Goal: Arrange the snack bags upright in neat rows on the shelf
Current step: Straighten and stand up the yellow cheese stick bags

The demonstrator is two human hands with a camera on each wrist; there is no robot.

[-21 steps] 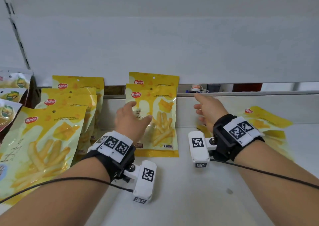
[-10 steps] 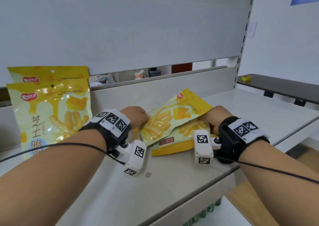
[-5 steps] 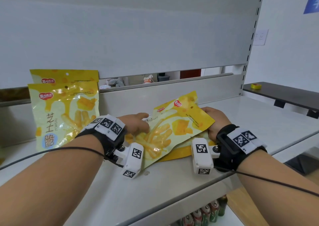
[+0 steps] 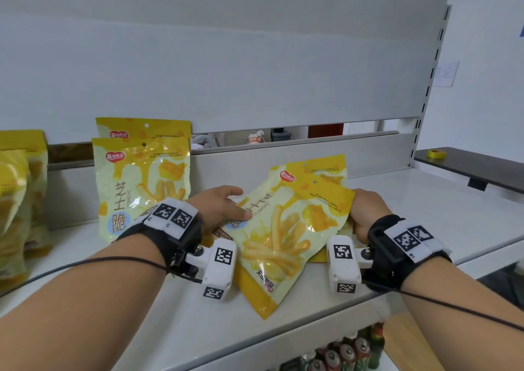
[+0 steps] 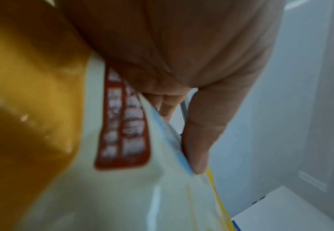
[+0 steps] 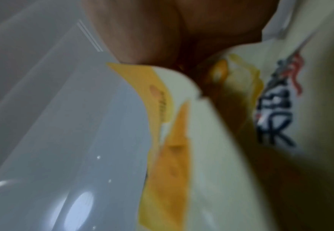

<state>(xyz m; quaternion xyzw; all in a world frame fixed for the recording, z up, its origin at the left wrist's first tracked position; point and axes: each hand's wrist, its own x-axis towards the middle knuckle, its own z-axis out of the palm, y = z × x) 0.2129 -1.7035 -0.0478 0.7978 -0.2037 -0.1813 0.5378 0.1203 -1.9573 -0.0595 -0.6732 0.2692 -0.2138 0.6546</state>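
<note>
The left hand (image 4: 219,206) lies on the near-left part of the top snack bag (image 4: 286,229), thumb over the printed face and fingers reaching round the bag's far edge; the left wrist view shows the thumb (image 5: 199,140) and a finger behind pinching the bag's edge between them. The right hand (image 4: 365,211) closes on the bags from 3 o'clock, its grip curled over their right edge, with the fingertips hidden behind the packaging. The top snack bag lies tilted on the shelf (image 4: 425,200), its red logo end toward 12 o'clock and its bottom corner pointing to 6 o'clock near the shelf's front lip. A second snack bag (image 4: 326,169) lies under it, showing only its yellow top edge at 1 o'clock; whether the right hand grips both bags cannot be told.

At 9 o'clock of the hands, a pair of upright bags (image 4: 141,177) stands one behind the other against the shelf's low back wall. Farther toward 9 o'clock, at the frame's edge, more upright bags (image 4: 19,200) stand in a row. A roll of yellow tape (image 4: 436,153) sits on a dark counter (image 4: 482,169) at 2 o'clock. Below the shelf's front edge, at 5 o'clock, drink cans (image 4: 348,353) show.
</note>
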